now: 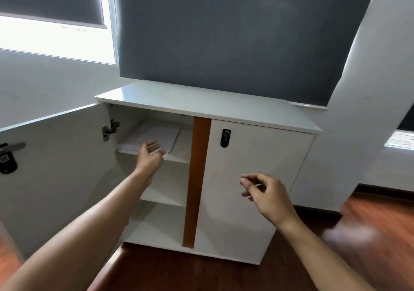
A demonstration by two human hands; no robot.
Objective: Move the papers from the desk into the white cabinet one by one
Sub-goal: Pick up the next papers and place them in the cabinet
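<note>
In front of the person, white cabinet [208, 156] against the wall, under a dark grey blind [235, 28]. Left door [56, 174] swung wide open toward the left, black lock body and metal latch on its inner face. Right door [253, 178] closed, black combination lock [225, 137] near its top left corner. Orange-brown strip [197, 178] runs vertically between the two compartments.

Left compartment: three levels visible. Papers [154, 137] lie flat as a white stack on the top shelf [181, 147], toward its left side. Lower shelves hold nothing I can make out.

Left hand [150, 154] reaches to the front edge of the top shelf, fingers loosely curled and spread, not gripping; fingertips just at or touching the near edge of the stack, contact hard to confirm. Right hand [266, 192] hangs in front of the closed right door, near the viewer, fingers half-curled, thumb close to the index finger, holding nothing visible.

Floor [179, 272] dark reddish wood. Bright window [53, 39] far left, partly covered by a second blind. Blurred pale patch at the right edge, can't tell what it is.
</note>
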